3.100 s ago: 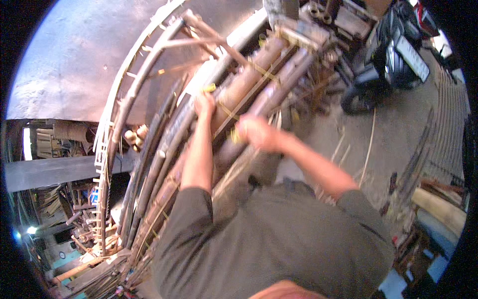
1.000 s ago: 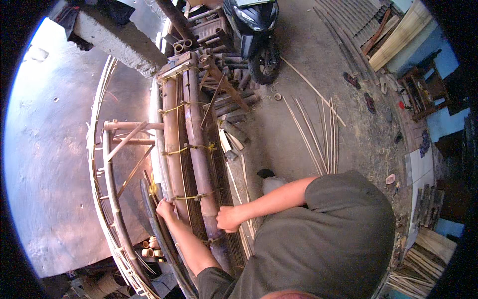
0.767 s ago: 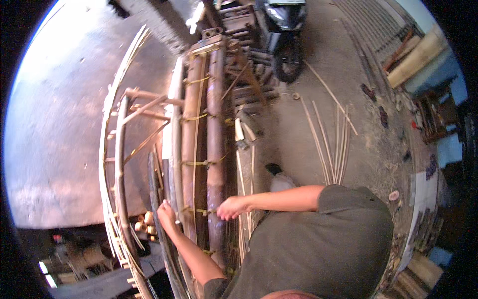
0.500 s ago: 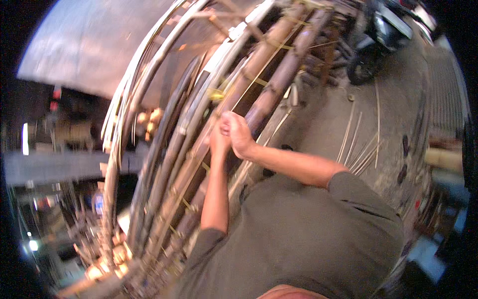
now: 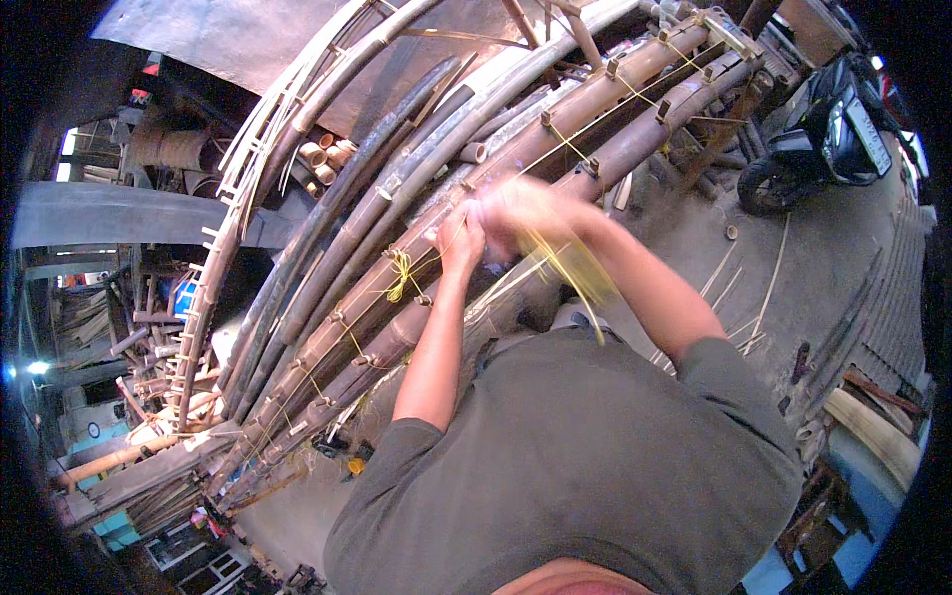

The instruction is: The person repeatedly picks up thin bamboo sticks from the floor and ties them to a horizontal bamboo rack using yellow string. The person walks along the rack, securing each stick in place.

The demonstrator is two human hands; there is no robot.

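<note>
My left hand [image 5: 459, 238] is closed at the upper of two long brown bamboo poles [image 5: 382, 290]; what its fingers hold is hidden. Right beside it, my right hand [image 5: 531, 213] is smeared by motion, so its fingers do not show clearly. Blurred yellow string [image 5: 570, 266] trails below the right hand toward my body. A small yellow string bundle [image 5: 400, 275] hangs on the upper pole, left of my left hand. Short pegs [image 5: 592, 167] stick out along the poles, and thin yellow string [image 5: 567, 142] runs across between them.
More dark curved poles [image 5: 337, 223] and a curved bamboo frame with slats [image 5: 213, 248] lie at the left. Cut bamboo pieces [image 5: 315, 155] are stacked behind. A motorbike [image 5: 828, 139] stands at the far right, and thin strips [image 5: 773, 268] lie on the floor.
My hands were pressed together; the right hand is now in fast motion just right of the left. Yellow string now shows trailing below it. The whole view has shifted and sharpened.
</note>
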